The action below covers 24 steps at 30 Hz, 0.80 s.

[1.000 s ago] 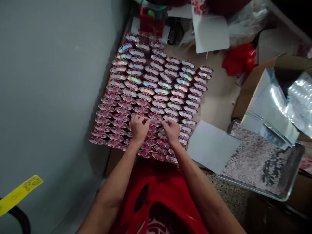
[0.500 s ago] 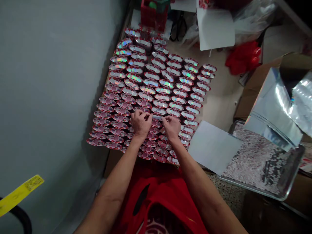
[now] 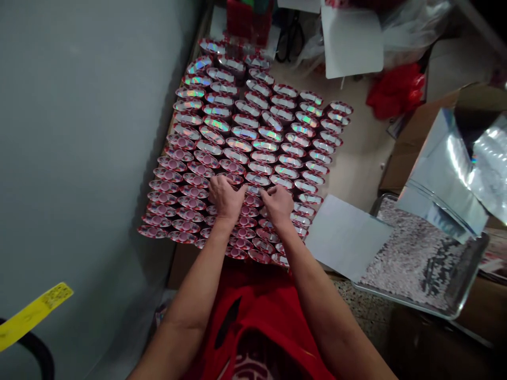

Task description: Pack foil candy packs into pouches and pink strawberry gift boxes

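Note:
Several rows of small red oval cups (image 3: pixel 245 142) cover the tabletop; the far ones carry shiny holographic lids, the near ones show pink insides. My left hand (image 3: pixel 225 198) and my right hand (image 3: pixel 278 205) rest close together on the cups in the near middle. Both have fingers curled down, pressing on a silvery lid piece (image 3: pixel 253 190) that lies between them over one cup.
A grey wall stands at the left. A white sheet (image 3: pixel 345 236) lies right of the cups, beside a metal tray (image 3: pixel 459 303) of silvery flakes. Holographic foil sheets (image 3: pixel 451 174), a cardboard box, red cloth (image 3: pixel 396 89) and scissors (image 3: pixel 289 39) crowd the right and back.
Both hands have moved closer together and lowered onto the cups, pressing the silvery piece down. The view has shifted slightly forward.

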Tool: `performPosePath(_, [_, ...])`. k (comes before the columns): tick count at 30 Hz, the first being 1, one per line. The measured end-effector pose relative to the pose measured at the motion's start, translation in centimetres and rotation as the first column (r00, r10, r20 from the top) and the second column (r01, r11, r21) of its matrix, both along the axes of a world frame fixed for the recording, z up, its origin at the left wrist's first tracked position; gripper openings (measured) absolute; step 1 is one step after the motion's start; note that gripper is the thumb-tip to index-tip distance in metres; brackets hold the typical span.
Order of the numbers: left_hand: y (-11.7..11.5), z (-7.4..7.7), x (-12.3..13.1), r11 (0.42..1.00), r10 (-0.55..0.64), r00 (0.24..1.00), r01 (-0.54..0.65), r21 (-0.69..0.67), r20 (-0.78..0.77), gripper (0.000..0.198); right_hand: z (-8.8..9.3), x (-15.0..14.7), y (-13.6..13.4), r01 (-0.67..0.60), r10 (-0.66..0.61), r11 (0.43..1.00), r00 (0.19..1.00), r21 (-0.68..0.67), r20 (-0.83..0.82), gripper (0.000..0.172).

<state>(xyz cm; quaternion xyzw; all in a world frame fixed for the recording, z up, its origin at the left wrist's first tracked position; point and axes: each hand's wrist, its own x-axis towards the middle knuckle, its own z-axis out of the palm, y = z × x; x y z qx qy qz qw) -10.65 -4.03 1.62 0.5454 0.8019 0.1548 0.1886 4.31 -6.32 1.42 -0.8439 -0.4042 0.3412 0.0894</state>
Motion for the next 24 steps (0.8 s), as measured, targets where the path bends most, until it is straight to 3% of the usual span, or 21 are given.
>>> performPosePath(2, [0.7, 0.1, 0.1, 0.998, 0.055, 0.998, -0.055, -0.007, -0.002, 0.047, 0.1, 0.3, 0.4, 0.037, -0.037, 0.999, 0.999, -0.025, 0.025, 0.037])
performPosePath(4, [1.1, 0.4, 0.1, 0.999, 0.049, 0.998, -0.049, -0.002, 0.037, 0.045, 0.3, 0.6, 0.5, 0.075, -0.074, 0.997, 0.997, -0.025, 0.025, 0.040])
performPosePath(8, [-1.0, 1.8, -0.3, 0.999, 0.008, 0.936, -0.023, 0.040, 0.352, 0.025, 1.6, 0.9, -0.2, 0.170, -0.165, 0.984, 0.982, 0.050, -0.089, 0.035])
performPosePath(10, [-3.6, 2.8, -0.5, 0.998, 0.062, 0.806, -0.055, -0.030, 0.589, 0.020, 2.2, 0.9, -0.6, 0.247, -0.225, 0.963, 0.958, 0.109, -0.176, 0.038])
performPosePath(12, [-6.2, 3.6, -0.5, 0.972, 0.223, 0.599, -0.081, -0.219, 0.769, 0.036, 2.6, 0.7, -1.0, 0.312, -0.272, 0.939, 0.930, 0.142, -0.249, 0.038])
performPosePath(15, [-9.1, 4.3, -0.1, 0.856, 0.503, 0.263, -0.020, -0.516, 0.823, 0.058, 2.8, 0.3, -1.3, 0.342, -0.287, 0.927, 0.910, 0.154, -0.299, 0.038])
performPosePath(17, [-9.9, 4.3, 0.3, 0.808, 0.582, 0.130, 0.015, -0.588, 0.803, 0.061, 2.9, -0.1, -1.4, 0.333, -0.272, 0.927, 0.913, 0.171, -0.304, 0.038])
performPosePath(19, [-10.0, 4.1, 0.8, 0.800, 0.598, 0.084, -0.004, -0.600, 0.797, 0.062, 2.8, -0.4, -1.5, 0.321, -0.256, 0.929, 0.917, 0.183, -0.308, 0.039])
performPosePath(24, [-9.9, 3.6, 1.2, 0.814, 0.581, 0.107, -0.082, -0.575, 0.807, 0.055, 3.0, -0.7, -2.4, 0.346, -0.241, 0.919, 0.871, 0.186, -0.428, 0.041])
